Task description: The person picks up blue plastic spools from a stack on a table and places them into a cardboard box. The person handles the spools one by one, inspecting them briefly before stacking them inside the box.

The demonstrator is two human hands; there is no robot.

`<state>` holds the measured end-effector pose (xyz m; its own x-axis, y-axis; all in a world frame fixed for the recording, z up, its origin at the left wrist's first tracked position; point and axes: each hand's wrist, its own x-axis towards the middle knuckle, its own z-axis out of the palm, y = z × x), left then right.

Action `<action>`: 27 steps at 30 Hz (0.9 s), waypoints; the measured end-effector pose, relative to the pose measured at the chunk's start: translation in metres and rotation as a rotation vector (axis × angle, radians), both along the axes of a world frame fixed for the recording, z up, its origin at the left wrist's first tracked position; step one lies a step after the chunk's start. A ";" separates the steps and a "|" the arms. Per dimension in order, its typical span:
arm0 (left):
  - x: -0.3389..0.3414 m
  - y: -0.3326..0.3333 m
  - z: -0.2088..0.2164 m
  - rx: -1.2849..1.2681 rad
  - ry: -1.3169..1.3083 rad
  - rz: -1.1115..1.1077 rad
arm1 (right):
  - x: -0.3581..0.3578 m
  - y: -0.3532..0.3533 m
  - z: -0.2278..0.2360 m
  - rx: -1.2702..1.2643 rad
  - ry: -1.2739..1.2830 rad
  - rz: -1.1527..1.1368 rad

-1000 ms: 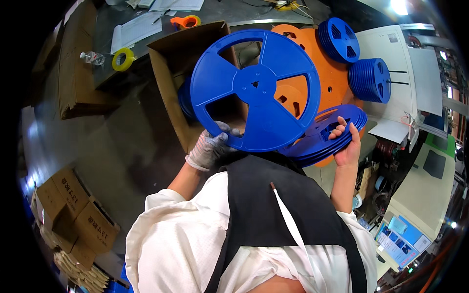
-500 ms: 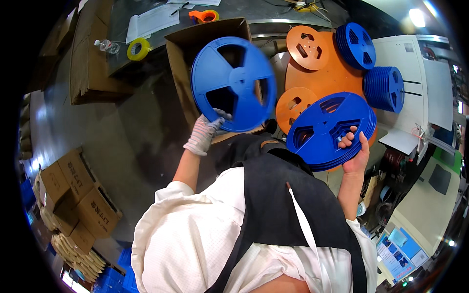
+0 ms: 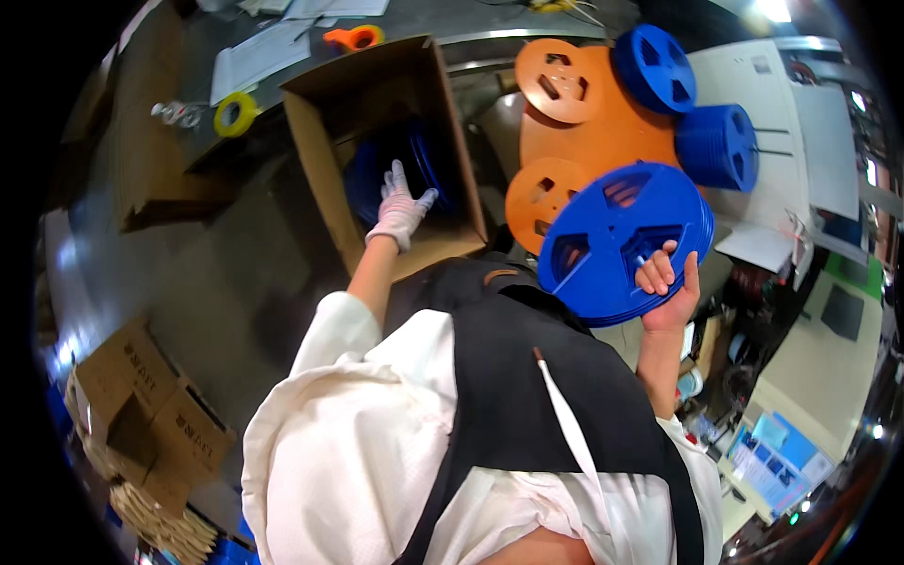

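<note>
My left hand (image 3: 403, 209), in a striped pale glove, reaches over an open cardboard box (image 3: 306, 141) with its fingers spread and nothing in them. Inside the box, blue plastic reels (image 3: 436, 174) stand on edge in shadow, close by the fingertips. My bare right hand (image 3: 670, 287) grips a stack of blue reels (image 3: 603, 231) at its right side, fingers hooked through a cutout of the top reel and thumb outside the rim. The stack is tilted in front of an orange round table (image 3: 603, 122).
Two orange reels (image 3: 557, 81) lie on the orange table. Blue reel stacks (image 3: 718, 148) stand at its right. Behind the box, a grey workbench (image 3: 282, 94) holds yellow tape (image 3: 235, 114), an orange tape dispenser (image 3: 355, 38) and papers. Cardboard boxes (image 3: 155, 410) stand at the lower left.
The single blue reel has left my left hand and gone down into the box. That hand has opened over it. My right hand still holds its stack.
</note>
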<state>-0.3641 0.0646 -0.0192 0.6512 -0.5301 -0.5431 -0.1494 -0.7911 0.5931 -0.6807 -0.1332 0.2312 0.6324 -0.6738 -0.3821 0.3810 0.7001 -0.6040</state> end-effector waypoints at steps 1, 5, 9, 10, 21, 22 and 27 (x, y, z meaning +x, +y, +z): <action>-0.003 0.001 0.005 -0.077 -0.162 -0.108 | 0.002 0.001 0.005 -0.009 -0.069 0.020; -0.019 -0.019 0.083 -0.462 -0.636 -0.613 | -0.008 -0.005 0.018 -0.077 -0.251 0.048; -0.036 -0.041 0.133 -0.804 -0.829 -0.957 | -0.005 -0.012 0.022 -0.051 -0.458 0.105; -0.037 -0.047 0.141 -0.846 -0.862 -1.013 | -0.004 -0.012 0.023 -0.049 -0.500 0.113; -0.035 -0.027 0.169 -0.797 -0.694 -1.037 | 0.005 -0.016 0.034 -0.199 -0.330 0.137; -0.032 -0.025 0.165 -0.767 -0.656 -1.019 | 0.009 -0.016 0.035 -0.286 -0.179 0.072; -0.035 0.019 0.139 -0.964 0.829 -0.089 | 0.020 -0.023 0.032 -0.258 0.017 0.058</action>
<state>-0.3993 0.0836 0.1194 0.2450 -0.9592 -0.1409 0.5099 0.0039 0.8602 -0.6610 -0.1564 0.2635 0.6681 -0.7128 -0.2134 0.3329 0.5428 -0.7710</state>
